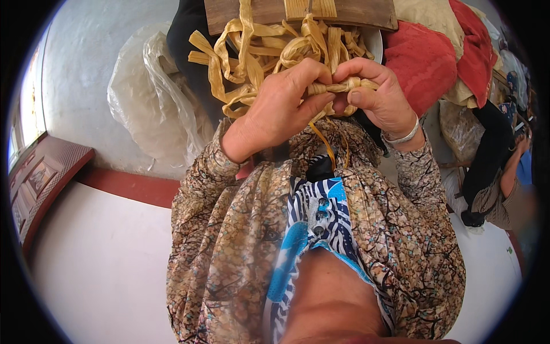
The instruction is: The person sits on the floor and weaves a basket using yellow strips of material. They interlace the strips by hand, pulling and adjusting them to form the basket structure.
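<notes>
My left hand (278, 106) and my right hand (381, 97) are close together in front of my chest. Between them runs a short twisted cord of tan plant-fibre strips (339, 88), wrapped into thicker lumps. Thumb and fingers of each hand pinch it, the right hand near its right-hand end. Beyond the hands lies a loose tangle of the same flat, glossy strips (252, 51), partly hidden by my left hand. Thin yellowish strands (325, 140) hang below the fingers.
Past the tangle is a brown wooden board (249, 16); a pale basin rim (376, 46) shows beneath it. A clear plastic bag (154, 103) lies to the left, red cloth (421, 66) to the right. Another person's arm (511, 166) shows at far right. A carved wooden piece (46, 178) stands far left.
</notes>
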Available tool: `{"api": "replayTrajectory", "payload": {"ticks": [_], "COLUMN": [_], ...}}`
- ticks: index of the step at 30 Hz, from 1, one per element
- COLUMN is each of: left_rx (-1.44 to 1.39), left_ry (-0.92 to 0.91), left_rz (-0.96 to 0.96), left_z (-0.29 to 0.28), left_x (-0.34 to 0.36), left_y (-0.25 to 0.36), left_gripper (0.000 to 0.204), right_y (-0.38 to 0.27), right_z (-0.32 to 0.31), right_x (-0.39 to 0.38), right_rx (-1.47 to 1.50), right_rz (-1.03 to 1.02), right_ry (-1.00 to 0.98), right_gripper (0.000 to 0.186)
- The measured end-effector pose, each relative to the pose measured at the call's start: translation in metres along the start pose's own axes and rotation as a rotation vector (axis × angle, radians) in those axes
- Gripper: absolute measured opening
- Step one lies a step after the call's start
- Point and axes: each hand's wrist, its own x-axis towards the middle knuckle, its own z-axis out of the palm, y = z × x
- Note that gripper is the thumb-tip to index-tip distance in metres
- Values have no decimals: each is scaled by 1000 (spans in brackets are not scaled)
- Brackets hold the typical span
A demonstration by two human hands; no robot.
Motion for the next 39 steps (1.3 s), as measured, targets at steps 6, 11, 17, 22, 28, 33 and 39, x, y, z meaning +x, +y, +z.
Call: {"api": "replayTrajectory", "payload": {"ticks": [6,11,17,22,28,33,39], "left_rx": [270,395,672,546,711,702,717], "left_ry": [-14,18,-76,-198,-67,-100,-167], "left_rz": [185,322,323,204,216,254,190], "left_z": [-4,1,-13,-28,-19,-23,-26], "left_x": [-1,0,-13,-44,-42,-18,-29], "left_y": [8,0,13,36,41,38,55], "left_gripper": [18,18,15,11,16,16,14], "right_y": [-9,-7,-31,-49,-25,-42,-51], "right_z": [-3,20,26,46,39,28,22], "right_x": [2,6,5,-13,-10,-3,-17], "right_rx": [-340,-1077,-1462,-1435,-1227,-1320,-1447], "right_rz": [81,-245,-430,-550,-431,-491,-609], "right_ry": [-76,-126,-187,-260,-184,-155,-252], "right_gripper": [20,12,11,11,16,22,22]}}
